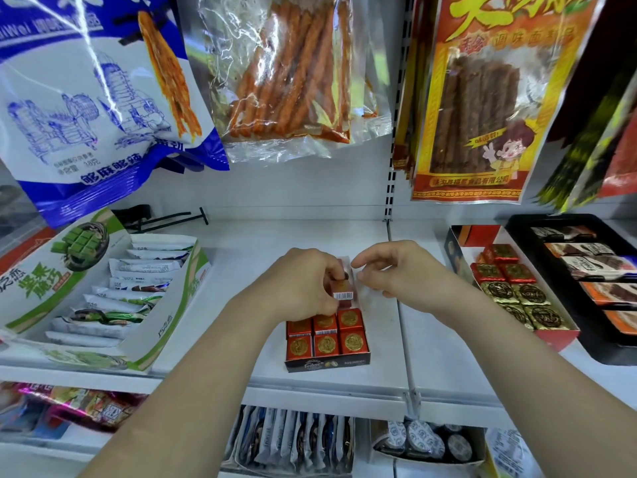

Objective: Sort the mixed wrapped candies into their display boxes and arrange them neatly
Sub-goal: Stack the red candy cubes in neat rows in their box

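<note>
Left fingers (330, 270) pinch red candy (344, 290)

Both bare forearms reach in over the shelf's (344, 232) front edge and converge near its middle. The left hand (303, 284), knuckles up, curls its fingers and thumb round a red wrapped candy (343, 290). The right hand (389, 267) hovers just beside it, fingers loosely bent, thumb and forefinger pointing leftward; whether they pinch anything is unclear.
</note>
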